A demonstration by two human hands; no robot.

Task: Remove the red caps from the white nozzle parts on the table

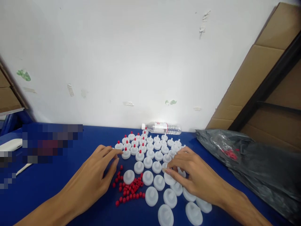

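Flanking white caps (148,162): red tips (130,188), water bottle (162,128), black bag (254,163).

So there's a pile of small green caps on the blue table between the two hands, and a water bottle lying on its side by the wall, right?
Not quite: the small caps are red, not green, as the head view shows. They do lie on the blue table between the left hand and right hand, and the water bottle does lie on its side by the wall.
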